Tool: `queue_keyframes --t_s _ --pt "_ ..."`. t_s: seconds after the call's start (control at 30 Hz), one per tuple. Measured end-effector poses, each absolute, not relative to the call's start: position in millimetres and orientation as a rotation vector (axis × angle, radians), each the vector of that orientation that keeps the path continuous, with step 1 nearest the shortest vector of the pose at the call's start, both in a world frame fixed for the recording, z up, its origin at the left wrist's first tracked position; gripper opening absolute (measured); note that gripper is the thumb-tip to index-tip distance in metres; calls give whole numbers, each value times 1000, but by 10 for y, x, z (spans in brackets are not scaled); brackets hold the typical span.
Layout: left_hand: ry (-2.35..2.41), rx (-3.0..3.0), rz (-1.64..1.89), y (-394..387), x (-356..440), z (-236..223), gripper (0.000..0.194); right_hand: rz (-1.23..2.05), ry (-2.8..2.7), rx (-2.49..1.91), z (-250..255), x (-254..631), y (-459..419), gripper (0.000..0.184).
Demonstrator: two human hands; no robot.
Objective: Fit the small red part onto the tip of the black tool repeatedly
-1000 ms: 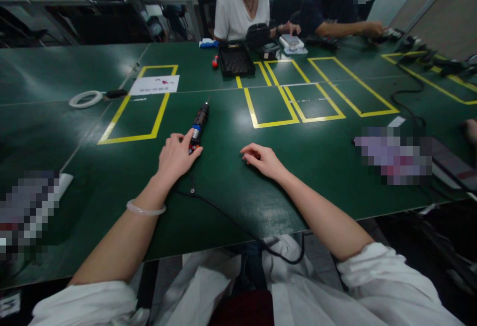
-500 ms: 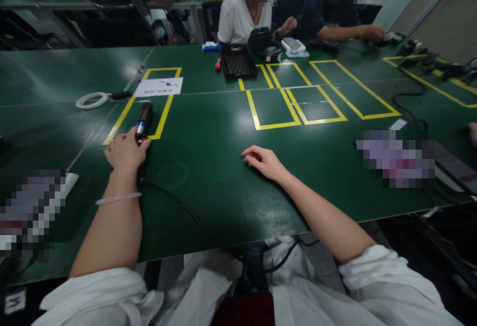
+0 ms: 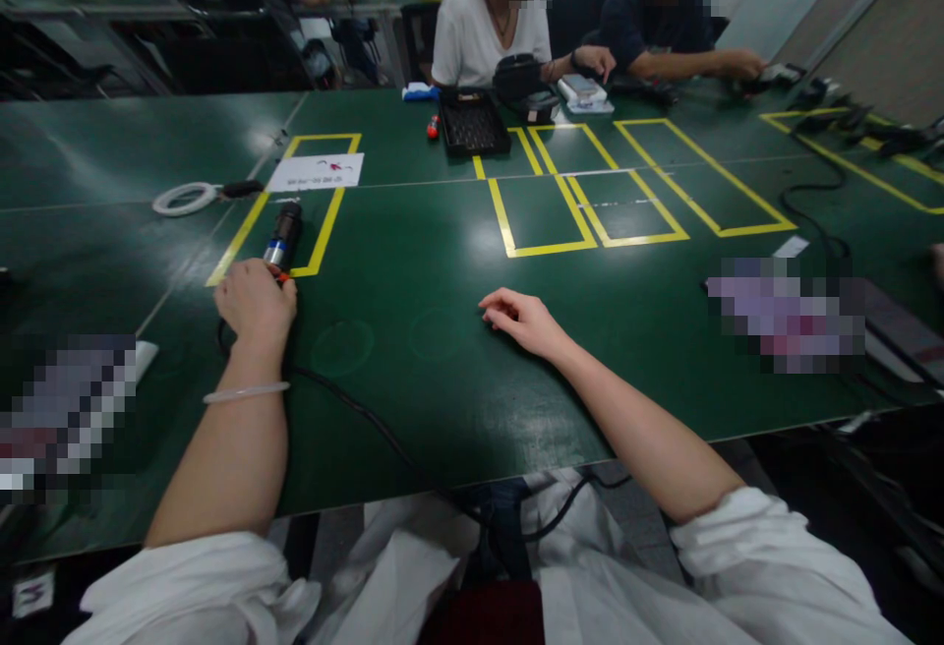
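My left hand (image 3: 256, 303) is wrapped round the rear end of a dark electric screwdriver (image 3: 284, 232) with a blue band and a silver ring. It lies on the table inside a yellow-taped box, its thin tip pointing away from me. A bit of red shows beside my fingers. A black cable (image 3: 361, 409) runs from under the left wrist to the table's front edge. My right hand (image 3: 522, 319) rests on the green table (image 3: 457, 389), its fingers loosely curled in, with nothing seen in them.
A white card (image 3: 316, 171) lies just beyond the screwdriver, with a white coiled cable (image 3: 184, 199) to its left. Across the table are a black tray (image 3: 474, 124) and a small red item (image 3: 433, 128). Blurred-out items flank both arms. Two people sit opposite.
My left hand has shifted slightly, the wrist moving right and its fingers closing further round the screwdriver, whose rear end has swung a little left. The cable has moved. My right hand stays put.
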State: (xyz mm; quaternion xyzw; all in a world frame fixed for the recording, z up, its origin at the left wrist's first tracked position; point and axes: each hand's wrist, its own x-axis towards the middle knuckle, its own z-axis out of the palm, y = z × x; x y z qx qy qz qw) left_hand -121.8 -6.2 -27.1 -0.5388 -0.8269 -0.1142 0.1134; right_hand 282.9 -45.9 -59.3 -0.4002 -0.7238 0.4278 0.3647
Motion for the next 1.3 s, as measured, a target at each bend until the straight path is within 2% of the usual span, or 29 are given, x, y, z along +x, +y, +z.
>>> queue_keyframes --t_s 0.13,0.3,0.43,0.57,0.77,0.93,1.07,1.3 --pt "-2452 -1524 -516 -73 -1221 -265 29 1102 -1868 -1034 -582 2818 -459 18" --pt "-2279 -1690 -894 -116 -1044 -202 31 1089 -1883 -1040 -570 2809 -461 18" --pt "-2253 -2212 -1331 -193 -460 -192 32 1094 -1886 -1033 -584 2817 -458 18" --pt "-2429 -2627 -1701 -361 312 -195 40 1124 -1858 -1007 -607 2826 -449 18" --pt "-2513 -2999 -1625 -571 850 -229 36 1276 -1780 -864 -590 2810 -464 35" --pt "-2564 -2885 -1807 -603 854 -304 35 1284 -1801 -852 -580 2798 -485 25" --pt "-2618 -2875 -1952 -595 823 -332 35 1261 -1783 -847 -591 2803 -479 25" --pt "-2529 -3032 -1704 -616 817 -332 34 1210 -1815 -859 -583 2817 -467 23"
